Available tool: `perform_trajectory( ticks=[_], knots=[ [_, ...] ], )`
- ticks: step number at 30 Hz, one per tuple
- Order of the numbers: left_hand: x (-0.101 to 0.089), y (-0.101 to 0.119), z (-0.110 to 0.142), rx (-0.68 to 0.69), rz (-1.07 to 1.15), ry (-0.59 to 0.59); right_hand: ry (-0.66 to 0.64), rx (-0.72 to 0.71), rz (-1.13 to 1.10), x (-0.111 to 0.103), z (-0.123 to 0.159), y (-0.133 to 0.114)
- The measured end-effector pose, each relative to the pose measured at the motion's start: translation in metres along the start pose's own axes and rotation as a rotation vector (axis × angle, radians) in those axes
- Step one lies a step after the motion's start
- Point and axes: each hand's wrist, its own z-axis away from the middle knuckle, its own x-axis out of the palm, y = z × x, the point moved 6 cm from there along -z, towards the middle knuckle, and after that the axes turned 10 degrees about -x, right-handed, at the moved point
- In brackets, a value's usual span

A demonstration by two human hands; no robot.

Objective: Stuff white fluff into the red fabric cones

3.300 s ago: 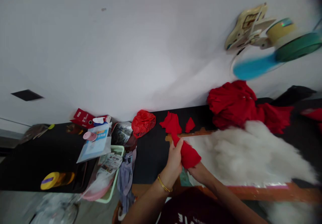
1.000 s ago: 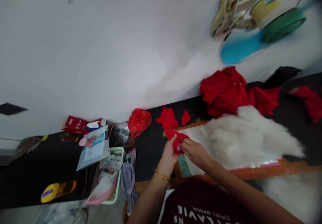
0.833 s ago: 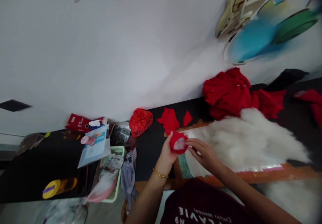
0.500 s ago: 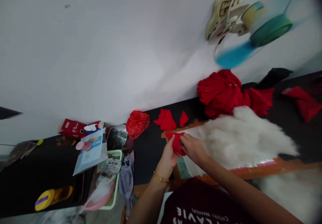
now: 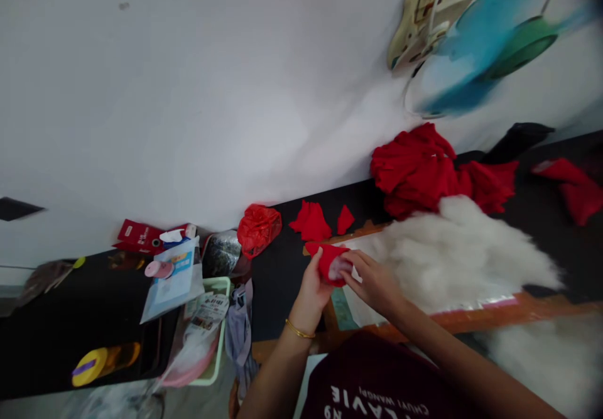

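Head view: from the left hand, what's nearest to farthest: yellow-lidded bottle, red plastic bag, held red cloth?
1. Held red cloth: in the left hand.
2. Red plastic bag: upper left of it.
3. Yellow-lidded bottle: far left, lower down.

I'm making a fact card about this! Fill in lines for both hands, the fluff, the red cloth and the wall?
Left hand: holding a red pouch
Right hand: at the pouch's opening, where white stuffing shows
Fluff pile: white, right of the hands
Red cloth: big heap behind the fluff; two small pieces left of the heap
Wall: fan in front, blades blurred
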Motion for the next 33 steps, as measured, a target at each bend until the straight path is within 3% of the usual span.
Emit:
perform_trajectory(
  ticks=[3, 7, 12, 23, 27, 33],
  knots=[
    [0.003, -0.008, 0.003, -0.063, 0.041, -0.045, 0.015, 0.018, 0.012, 0.001, 0.000, -0.003],
    [0.004, -0.015, 0.003, 0.021, 0.006, -0.023, -0.021, 0.031, 0.108, 0.012, -0.003, 0.001],
    [0.001, -0.011, 0.000, 0.117, -0.049, 0.038, 0.099, 0.036, -0.091, 0.003, -0.003, 0.005],
    [-0.008, -0.017, -0.002, -0.117, 0.085, -0.055, 0.212, 0.135, -0.253, -0.011, 0.008, 0.011],
    [0.002, -0.012, 0.005, -0.090, 0.136, -0.140, 0.157, 0.001, -0.054, -0.023, 0.006, -0.005],
    [0.009, -0.018, 0.009, -0.138, 0.164, -0.192, 0.003, -0.050, 0.246, -0.006, 0.000, -0.012]
  ],
)
